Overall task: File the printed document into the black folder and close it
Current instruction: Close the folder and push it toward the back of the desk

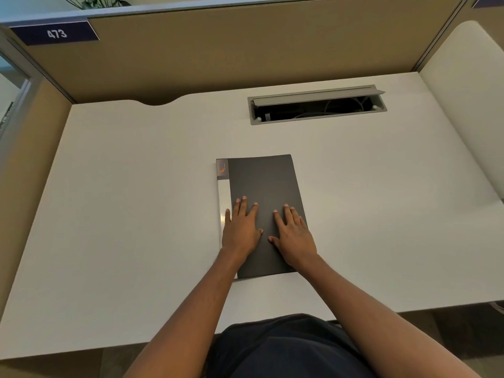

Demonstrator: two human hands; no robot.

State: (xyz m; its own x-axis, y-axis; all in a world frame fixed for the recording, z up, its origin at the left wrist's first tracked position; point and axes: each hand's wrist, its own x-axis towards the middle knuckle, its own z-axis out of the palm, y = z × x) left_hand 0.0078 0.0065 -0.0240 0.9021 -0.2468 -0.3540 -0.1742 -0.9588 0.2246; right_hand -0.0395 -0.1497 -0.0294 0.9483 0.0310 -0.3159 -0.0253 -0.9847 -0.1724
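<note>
The black folder point(264, 184) lies shut and flat in the middle of the white desk point(136, 203), with a pale spine strip and a small label along its left edge. My left hand point(241, 229) rests palm down on the folder's lower left part, fingers spread, little finger over the pale strip. My right hand point(293, 234) lies flat on the lower right part of the cover, fingers apart. Neither hand grips anything. No printed document shows; whether one is inside the folder cannot be told.
A grey cable tray slot point(317, 106) with its lid raised is set into the desk behind the folder. Tan partition walls point(218, 55) close the back and left; a white panel point(463, 105) stands on the right. A sign reading 473 point(56, 34) hangs top left.
</note>
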